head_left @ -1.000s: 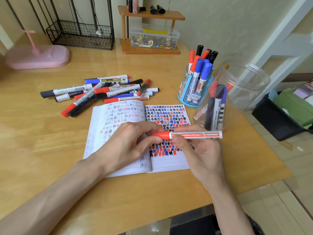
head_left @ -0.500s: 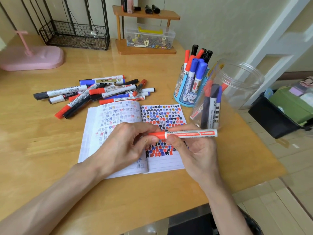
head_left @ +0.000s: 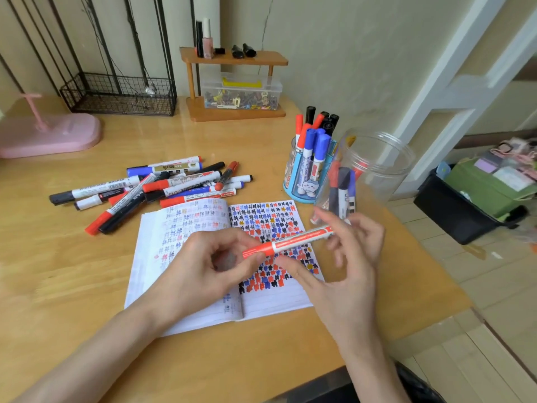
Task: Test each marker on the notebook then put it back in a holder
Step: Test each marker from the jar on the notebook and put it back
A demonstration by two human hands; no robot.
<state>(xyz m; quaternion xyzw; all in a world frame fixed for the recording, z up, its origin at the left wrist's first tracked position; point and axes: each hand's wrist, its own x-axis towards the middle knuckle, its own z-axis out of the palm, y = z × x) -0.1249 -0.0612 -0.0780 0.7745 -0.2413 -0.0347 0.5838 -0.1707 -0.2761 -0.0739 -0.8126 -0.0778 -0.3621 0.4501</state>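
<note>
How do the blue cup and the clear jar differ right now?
The blue cup is tinted and carries a cartoon print; the clear jar is plain. The cup is narrower, the jar wider. The cup is packed with markers whose caps stick out above its rim; the jar holds only a few. Both stand on the desk, right of the notebook.

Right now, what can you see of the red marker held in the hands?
The red marker is capped: red cap, white barrel with a red printed label, plastic-looking. It slants nearly level above the notebook, cap end leftward. The left hand pinches the cap end; the right hand, blurred, touches the barrel, grip unclear.
</note>
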